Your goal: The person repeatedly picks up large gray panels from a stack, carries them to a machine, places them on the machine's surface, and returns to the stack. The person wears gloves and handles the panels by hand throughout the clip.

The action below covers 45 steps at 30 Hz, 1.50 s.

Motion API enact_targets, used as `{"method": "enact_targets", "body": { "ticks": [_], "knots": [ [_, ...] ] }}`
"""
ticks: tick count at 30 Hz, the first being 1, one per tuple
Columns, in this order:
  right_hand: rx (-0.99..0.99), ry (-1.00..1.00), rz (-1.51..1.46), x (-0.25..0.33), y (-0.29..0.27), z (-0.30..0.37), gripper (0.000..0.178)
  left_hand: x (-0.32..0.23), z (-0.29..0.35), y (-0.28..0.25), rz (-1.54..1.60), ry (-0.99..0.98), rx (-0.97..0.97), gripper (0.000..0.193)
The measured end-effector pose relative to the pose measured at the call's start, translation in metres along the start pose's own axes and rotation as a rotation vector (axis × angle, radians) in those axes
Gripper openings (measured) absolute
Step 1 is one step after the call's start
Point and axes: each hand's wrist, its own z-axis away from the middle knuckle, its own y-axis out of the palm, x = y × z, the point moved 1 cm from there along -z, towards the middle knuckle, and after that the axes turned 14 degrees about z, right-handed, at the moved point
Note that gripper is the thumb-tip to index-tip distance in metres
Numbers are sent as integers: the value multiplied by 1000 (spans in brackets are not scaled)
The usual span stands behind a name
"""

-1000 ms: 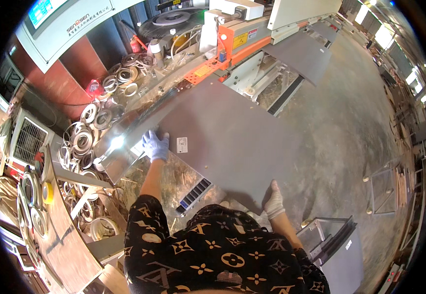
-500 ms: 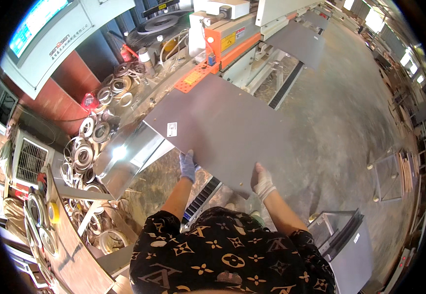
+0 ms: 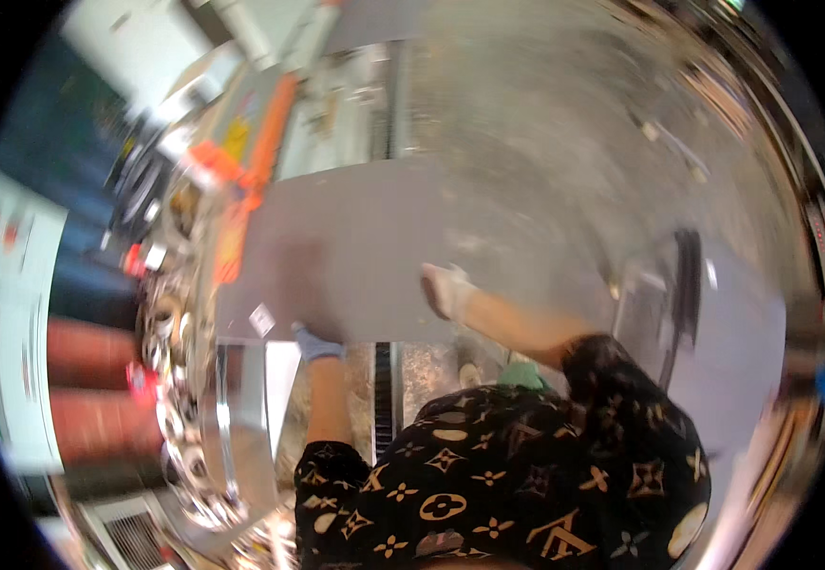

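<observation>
A flat grey panel [image 3: 355, 242] with a small white label [image 3: 261, 320] near its left corner lies level before me, its far left side against the orange part [image 3: 232, 237] of a machine. My left hand [image 3: 319, 344], in a bluish glove, grips the panel's near edge, thumb on top and fingers hidden underneath. At the panel's right edge is my right hand [image 3: 447, 290], in a whitish glove; it is closed on that edge, though motion blurs the fingers.
A black roller track [image 3: 383, 399] runs under the panel toward me. Shiny sheet metal [image 3: 241, 408] stands left of it, beside heaped edging coils [image 3: 170, 323]. More grey panels [image 3: 730, 332] rest at the right by a metal frame [image 3: 650, 294]. Another panel [image 3: 369, 21] sits farther along the machine.
My view has swung round to the right, so the machine and panel appear turned and farther left. My right hand has shifted along the panel's right edge, away from the near corner.
</observation>
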Motion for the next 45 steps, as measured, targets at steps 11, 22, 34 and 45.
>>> {"method": "enact_targets", "body": {
  "ticks": [11,22,34,45],
  "knots": [
    [-289,-332,260,-6,-149,40,42,-4,-66,37,-54,125,78,38],
    [-1176,-713,-860,-41,-651,261,50,116,119,0,-815,509,185,42],
    [-949,-617,-643,-138,-598,268,26,342,167,-97,-1165,-342,798,26],
    [-478,-652,-942,-176,-525,400,50,389,233,-107,-828,-633,566,51]
  ]
}}
